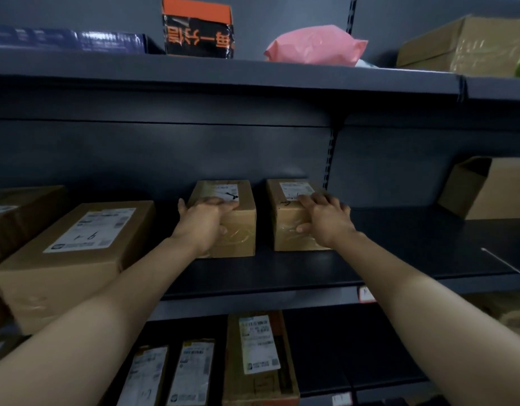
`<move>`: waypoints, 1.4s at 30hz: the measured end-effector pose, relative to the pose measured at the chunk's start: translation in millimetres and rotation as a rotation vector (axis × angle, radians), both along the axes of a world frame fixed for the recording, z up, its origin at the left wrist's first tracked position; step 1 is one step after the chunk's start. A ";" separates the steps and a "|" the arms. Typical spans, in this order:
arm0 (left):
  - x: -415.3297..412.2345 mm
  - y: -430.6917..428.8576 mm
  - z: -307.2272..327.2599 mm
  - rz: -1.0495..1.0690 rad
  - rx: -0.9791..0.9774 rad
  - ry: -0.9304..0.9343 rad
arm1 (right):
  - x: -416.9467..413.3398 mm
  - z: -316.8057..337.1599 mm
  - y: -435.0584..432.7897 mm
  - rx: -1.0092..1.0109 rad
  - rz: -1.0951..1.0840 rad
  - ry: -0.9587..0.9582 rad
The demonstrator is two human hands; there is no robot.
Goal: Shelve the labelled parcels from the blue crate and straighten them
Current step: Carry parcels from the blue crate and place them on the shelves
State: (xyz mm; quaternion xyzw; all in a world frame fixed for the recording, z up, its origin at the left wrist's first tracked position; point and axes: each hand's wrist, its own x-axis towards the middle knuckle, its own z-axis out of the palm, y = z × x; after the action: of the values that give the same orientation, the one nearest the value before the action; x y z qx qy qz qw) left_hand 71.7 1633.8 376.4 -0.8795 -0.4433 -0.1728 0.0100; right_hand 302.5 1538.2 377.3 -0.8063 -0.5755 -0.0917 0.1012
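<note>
nearest the camera, two bare forearms reach up and forward from the bottom corners. below them, on the lowest shelf in view, stand a tall labelled parcel [260,358] and two slimmer ones [171,375] to its left, labels facing out.

on the middle shelf [399,253], a big labelled box [77,253] sits at the left, turned at an angle and close to the front edge. further in, two small brown parcels sit side by side, near each other but with a clear gap between. the left hand [204,222] grips the left parcel [241,218]: fingers laid over its top onto the white label, thumb on the taped front face. the right hand [326,221] holds the right parcel [285,218] the same way, fingers bent over the top by the label, thumb pressed to the front. both parcels rest on the shelf, well back, seemingly close to the rear panel. the blue crate is not in view.

this looks like the straightening step: both parcels are shelved and are being squared up. the right one looks turned slightly against its neighbour, so the next move probably calls for a small twist and push to bring both fronts level and parallel, then letting go without dragging them askew.

at the far right of this shelf an open cardboard box [493,191] sits apart. on the top shelf [253,74] are an orange-and-black box [198,30] and a pink bag [314,43].
</note>
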 end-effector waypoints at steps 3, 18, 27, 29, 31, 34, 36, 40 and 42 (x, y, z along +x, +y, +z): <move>5.3 7.1 -1.4 0.016 0.002 0.005 | 10.9 -1.7 8.8 0.007 0.021 0.005; 1.6 -3.9 8.6 0.041 0.185 0.034 | -21.7 2.1 13.9 0.249 0.229 -0.115; -134.6 -44.7 40.9 0.117 0.387 0.037 | -170.8 29.3 21.2 0.371 0.613 0.050; -177.3 -50.9 46.6 0.137 0.367 0.059 | -214.5 32.9 22.3 0.353 0.672 0.112; -217.8 -56.5 48.5 0.132 0.398 0.104 | -257.5 33.8 25.4 0.305 0.722 0.118; -270.4 -58.1 46.9 0.193 0.359 0.225 | -310.3 28.6 30.1 0.170 0.709 -0.018; -299.6 -55.4 43.3 0.251 0.255 0.284 | -332.6 22.0 32.3 0.081 0.641 -0.091; -341.0 -47.0 27.9 0.236 0.160 0.332 | -357.6 9.0 36.6 -0.046 0.485 -0.211; -353.1 -38.5 25.0 0.186 0.113 0.271 | -365.1 8.1 40.6 -0.095 0.422 -0.208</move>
State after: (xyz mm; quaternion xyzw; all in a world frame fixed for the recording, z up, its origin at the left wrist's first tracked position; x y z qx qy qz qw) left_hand -281.4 1595.3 401.4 -0.8480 -0.5068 -0.0759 0.1350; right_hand -62.6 1578.8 385.4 -0.6581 -0.7423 -0.1239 0.0206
